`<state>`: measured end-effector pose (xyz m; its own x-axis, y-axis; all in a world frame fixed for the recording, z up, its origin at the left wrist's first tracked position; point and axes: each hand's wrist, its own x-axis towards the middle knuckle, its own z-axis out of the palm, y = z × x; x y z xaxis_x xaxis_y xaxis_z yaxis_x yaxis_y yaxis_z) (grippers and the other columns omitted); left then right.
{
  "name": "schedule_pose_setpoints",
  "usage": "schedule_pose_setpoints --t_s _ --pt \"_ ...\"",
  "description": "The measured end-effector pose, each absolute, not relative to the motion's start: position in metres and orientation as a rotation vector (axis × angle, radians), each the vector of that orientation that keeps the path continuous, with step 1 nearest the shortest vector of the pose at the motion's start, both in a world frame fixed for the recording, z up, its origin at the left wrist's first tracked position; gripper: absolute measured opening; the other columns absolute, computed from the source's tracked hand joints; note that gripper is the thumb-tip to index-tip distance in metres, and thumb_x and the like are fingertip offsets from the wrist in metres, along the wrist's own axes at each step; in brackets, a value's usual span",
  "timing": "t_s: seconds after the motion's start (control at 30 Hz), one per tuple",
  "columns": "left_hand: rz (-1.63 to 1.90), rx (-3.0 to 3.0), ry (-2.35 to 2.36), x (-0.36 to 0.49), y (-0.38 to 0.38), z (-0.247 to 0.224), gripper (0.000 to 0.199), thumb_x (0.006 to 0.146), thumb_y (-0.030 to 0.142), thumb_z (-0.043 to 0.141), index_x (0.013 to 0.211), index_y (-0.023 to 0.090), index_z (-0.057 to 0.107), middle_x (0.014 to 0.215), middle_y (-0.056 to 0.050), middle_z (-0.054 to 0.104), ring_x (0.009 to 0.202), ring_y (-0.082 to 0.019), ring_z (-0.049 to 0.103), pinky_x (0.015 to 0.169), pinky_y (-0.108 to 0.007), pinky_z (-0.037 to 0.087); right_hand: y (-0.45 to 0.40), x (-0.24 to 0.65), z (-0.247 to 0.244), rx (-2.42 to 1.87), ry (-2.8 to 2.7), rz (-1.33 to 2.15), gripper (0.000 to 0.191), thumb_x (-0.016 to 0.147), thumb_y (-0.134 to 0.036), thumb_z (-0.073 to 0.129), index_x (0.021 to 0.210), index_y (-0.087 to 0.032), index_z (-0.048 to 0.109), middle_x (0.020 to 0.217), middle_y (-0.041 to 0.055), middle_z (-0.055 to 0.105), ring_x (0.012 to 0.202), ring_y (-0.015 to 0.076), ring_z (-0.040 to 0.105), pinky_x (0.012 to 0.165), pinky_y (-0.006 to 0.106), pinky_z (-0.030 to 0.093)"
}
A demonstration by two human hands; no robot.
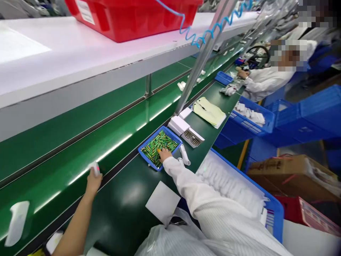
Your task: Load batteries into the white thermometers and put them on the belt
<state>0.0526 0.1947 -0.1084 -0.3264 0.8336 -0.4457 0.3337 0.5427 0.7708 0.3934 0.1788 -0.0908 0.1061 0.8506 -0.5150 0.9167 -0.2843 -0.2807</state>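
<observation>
My right hand (164, 155), in a white sleeve, is down in a blue tray (141, 150) of green batteries (151, 146). Its fingers curl into the pile, closed on batteries; how many I cannot tell. A yellow covering shows at one fingertip. Beside the tray's right edge lies a white handheld device housing (184, 155). A white box of batteries (193, 138) stands open behind it. My left hand is not in view. The bare forearm at lower left belongs to another person, whose hand (93, 180) holds a white device (95, 168) over the green belt.
White housings lie on the belt, one at far left (17, 223). A white shelf (80, 78) with a red bin (138, 21) overhangs it. A metal post (198, 67) stands behind the boxes. A blue crate (278, 217) is at right. A co-worker (269, 80) sits farther along.
</observation>
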Motion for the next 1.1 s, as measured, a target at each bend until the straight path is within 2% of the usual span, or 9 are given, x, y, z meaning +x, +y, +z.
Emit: schedule_pose_setpoints --t_s 0.1,0.23,0.3,0.37,0.43,0.67,0.83,0.97,1.1 --pt "0.703 1.134 1.969 0.048 0.220 -0.114 0.059 0.066 0.002 0.053 0.124 0.005 0.045 0.129 -0.021 0.046 0.133 -0.040 0.029 0.109 -0.054 0.020 0.189 0.397 -0.112 2.190 1.786 -0.938 0.035 0.089 -0.028 0.059 0.121 -0.016 0.053 0.130 0.0100 0.049 0.113 0.0250 0.052 0.091 0.046 0.048" --pt "0.791 1.363 1.948 0.078 0.220 -0.113 0.060 0.072 0.007 0.052 0.129 0.015 0.041 0.148 -0.012 0.021 0.141 -0.036 0.003 0.112 -0.055 0.002 0.192 0.398 -0.128 2.194 1.766 -1.026 0.029 0.091 -0.030 0.055 0.117 -0.015 0.055 0.120 0.0089 0.056 0.101 0.0208 0.058 0.086 0.042 0.051" --pt "0.786 1.486 1.782 0.119 0.196 -0.112 0.045 0.072 0.010 0.056 0.116 0.019 0.054 0.138 -0.009 0.038 0.137 -0.032 0.020 0.113 -0.050 0.011 0.193 0.402 -0.131 2.250 1.764 -1.080 0.028 0.092 -0.031 0.054 0.114 -0.015 0.057 0.116 0.0083 0.058 0.100 0.0202 0.059 0.086 0.042 0.051" --pt "0.670 1.566 1.416 0.173 0.159 -0.114 0.026 0.066 0.012 0.063 0.091 0.020 0.067 0.102 -0.009 0.060 0.114 -0.031 0.050 0.106 -0.046 0.029 0.193 0.407 -0.130 2.352 1.764 -1.135 0.026 0.092 -0.031 0.054 0.112 -0.014 0.058 0.113 0.0078 0.060 0.100 0.0200 0.060 0.087 0.042 0.050" --pt "0.570 1.552 1.099 0.234 0.116 -0.117 0.021 0.060 0.012 0.069 0.079 0.023 0.070 0.090 -0.008 0.065 0.092 -0.028 0.060 0.093 -0.043 0.043 0.192 0.415 -0.124 2.492 1.760 -1.194 0.024 0.093 -0.030 0.052 0.109 -0.013 0.058 0.107 0.0075 0.062 0.096 0.0189 0.061 0.086 0.041 0.050" --pt "0.607 1.424 0.964 0.367 0.029 -0.137 0.019 0.067 0.014 0.067 0.084 0.023 0.070 0.101 -0.016 0.063 0.108 -0.035 0.055 0.095 -0.048 0.036 0.165 0.455 -0.090 2.957 1.728 -1.628 0.016 0.090 -0.028 0.048 0.099 -0.015 0.054 0.070 -0.0003 0.063 0.047 0.0091 0.055 0.053 0.023 0.048" --pt "0.587 1.404 1.068 0.365 0.042 -0.147 0.011 0.067 0.014 0.067 0.073 0.021 0.060 0.107 -0.014 0.056 0.112 -0.035 0.047 0.097 -0.051 0.032 0.111 0.469 -0.080 3.184 1.608 -1.974 0.023 0.085 -0.037 0.047 0.093 -0.016 0.052 0.072 0.0006 0.061 0.039 0.0059 0.045 0.041 0.021 0.040" --pt "0.560 1.433 1.077 0.334 0.067 -0.127 0.013 0.067 0.008 0.062 0.066 0.019 0.054 0.089 -0.007 0.055 0.095 -0.026 0.053 0.095 -0.047 0.035 0.073 0.466 -0.070 3.195 1.533 -2.246 0.037 0.079 -0.052 0.052 0.089 -0.016 0.054 0.068 0.0008 0.059 0.038 0.0060 0.041 0.037 0.021 0.034" --pt "0.674 1.410 1.081 0.283 0.081 -0.075 0.032 0.066 0.013 0.066 0.096 0.020 0.060 0.093 -0.005 0.060 0.094 -0.022 0.054 0.091 -0.037 0.039 0.055 0.456 -0.043 3.076 1.585 -2.491 0.040 0.072 -0.057 0.063 0.080 -0.018 0.054 0.053 -0.0043 0.050 0.038 0.0070 0.038 0.037 0.020 0.029"
